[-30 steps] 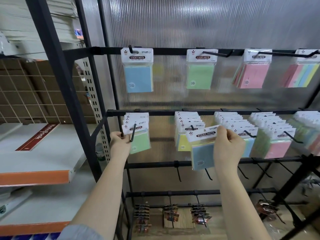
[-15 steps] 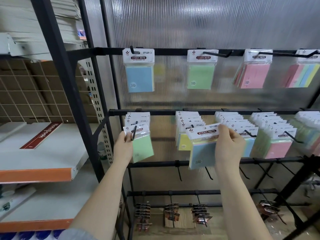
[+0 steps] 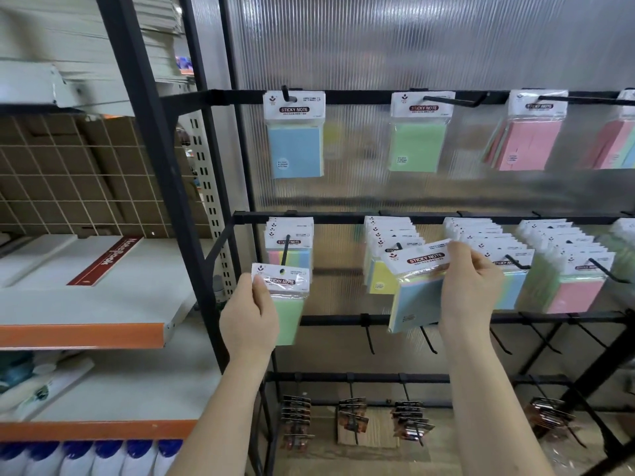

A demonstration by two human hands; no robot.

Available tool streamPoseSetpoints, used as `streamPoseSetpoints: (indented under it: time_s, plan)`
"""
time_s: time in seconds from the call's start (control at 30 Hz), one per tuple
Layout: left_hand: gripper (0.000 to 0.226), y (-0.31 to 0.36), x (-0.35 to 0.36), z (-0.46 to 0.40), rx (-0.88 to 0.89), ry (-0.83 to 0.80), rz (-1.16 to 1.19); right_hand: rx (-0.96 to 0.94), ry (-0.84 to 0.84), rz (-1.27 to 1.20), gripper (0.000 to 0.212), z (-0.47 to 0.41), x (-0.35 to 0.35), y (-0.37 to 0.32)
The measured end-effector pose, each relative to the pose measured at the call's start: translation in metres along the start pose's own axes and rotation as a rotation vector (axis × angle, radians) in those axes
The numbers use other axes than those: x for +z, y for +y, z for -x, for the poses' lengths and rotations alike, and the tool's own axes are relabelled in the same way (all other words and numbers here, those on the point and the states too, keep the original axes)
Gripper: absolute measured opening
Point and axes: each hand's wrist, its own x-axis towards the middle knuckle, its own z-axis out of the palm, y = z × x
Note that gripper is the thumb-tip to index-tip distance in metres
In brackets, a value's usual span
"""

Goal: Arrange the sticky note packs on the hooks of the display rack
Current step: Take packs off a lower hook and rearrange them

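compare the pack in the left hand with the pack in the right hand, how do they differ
The green pack in the left hand hangs upright; the blue pack in the right hand is tilted. Green sits below the leftmost hook; blue is in front of the second stack. Both carry white STICKY NOTE headers.

The display rack (image 3: 412,217), running across the middle of the frame, is matt black metal, as are its hooks (image 3: 599,272). Behind it, filling the upper right, stands a ribbed translucent plastic panel (image 3: 395,46) with a soft sheen. The sticky note packs (image 3: 563,259) are pastel paper in glossy, crinkled clear plastic sleeves under white printed card headers; the green pack (image 3: 287,304) at lower centre glints with wrinkle highlights. At the left, the shelves (image 3: 82,334) look smooth, painted grey with orange edges.
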Motion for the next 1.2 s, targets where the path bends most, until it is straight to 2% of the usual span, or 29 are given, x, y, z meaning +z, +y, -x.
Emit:
streamPoseSetpoints:
  time_s: [0.17,0.3,0.47,0.73,1.0,1.1,1.2]
  plan:
    - [0.038,0.011,-0.004,-0.003,0.104,-0.004,0.028,0.053,0.020,-0.046,0.039,-0.003,-0.004,0.000]
    - [0.028,0.034,0.003,-0.014,0.193,0.007,0.129,0.112,-0.018,-0.072,0.046,-0.010,-0.014,-0.001]
    - [0.034,0.076,0.025,-0.028,0.262,-0.027,0.277,0.074,-0.040,-0.095,0.049,-0.020,-0.033,-0.002]
    - [0.041,0.146,0.058,-0.050,0.392,-0.031,0.431,0.049,0.017,-0.026,0.047,-0.032,-0.071,-0.011]
    - [0.040,0.212,0.076,-0.067,0.441,-0.022,0.558,0.042,0.064,-0.023,0.045,-0.054,-0.096,-0.018]
    - [0.032,0.235,0.079,-0.070,0.453,-0.004,0.619,0.039,0.049,-0.043,0.041,-0.065,-0.102,-0.017]
    - [0.024,0.248,0.082,-0.073,0.432,0.039,0.663,0.019,0.019,-0.057,0.046,-0.075,-0.104,-0.014]
